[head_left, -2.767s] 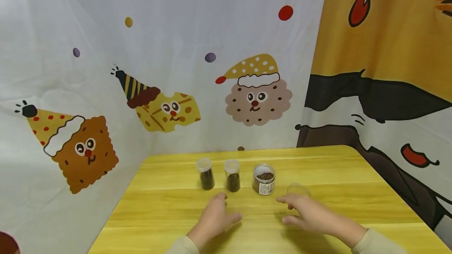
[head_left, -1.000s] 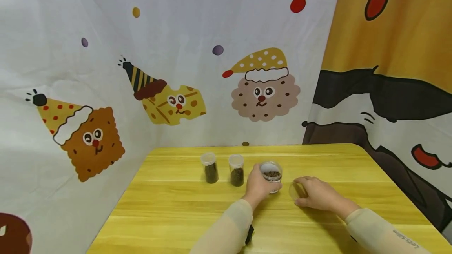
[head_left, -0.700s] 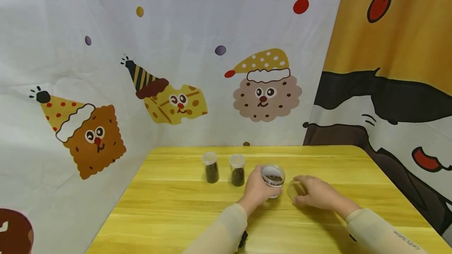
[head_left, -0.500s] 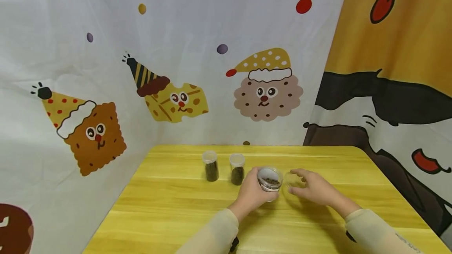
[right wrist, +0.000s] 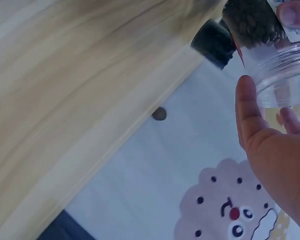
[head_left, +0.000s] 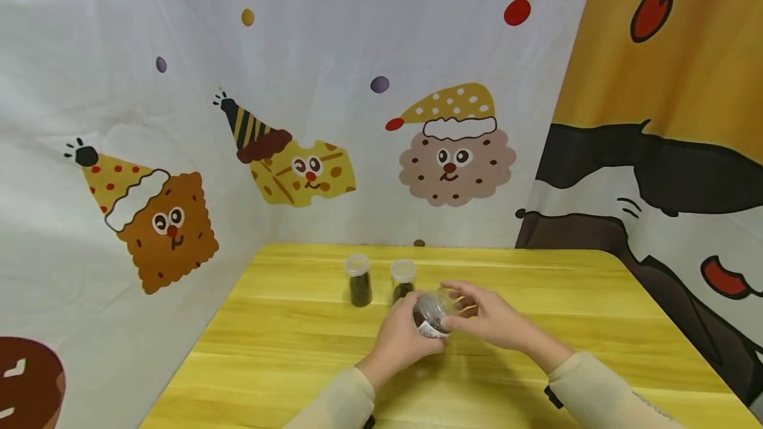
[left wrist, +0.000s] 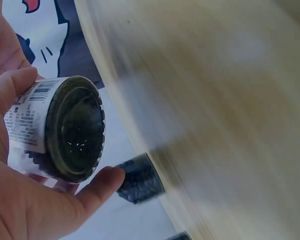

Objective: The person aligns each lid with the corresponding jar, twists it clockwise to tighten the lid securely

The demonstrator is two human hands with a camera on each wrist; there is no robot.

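Around the hands, a yellow desk point(head_left: 286, 343) with wood grain carries two slim vials. The left vial point(head_left: 360, 288) stands upright in full view; the right vial point(head_left: 403, 277) is just beyond the left hand point(head_left: 401, 337), which covers its lower part. Behind the desk hangs a white cloth point(head_left: 310, 51), printed with biscuits and a cheese in party hats.

The left hand grips a round jar point(head_left: 424, 316), with the fingers curled around its side. The jar is lifted above the desk and tilted, its mouth toward the right hand point(head_left: 493, 316). The right hand, thumb and fingers bent, holds a clear lid point(head_left: 448, 298) at this mouth. Because the lid is transparent, I cannot tell if it touches the rim. In the right wrist view, the jar is cut off at the edge.

The jar is see-through and contains dark brown grains. The left wrist view shows its circular base with a ridged border, and a white label with a barcode. Both vials are clear cylinders, pale-capped, with dark contents.
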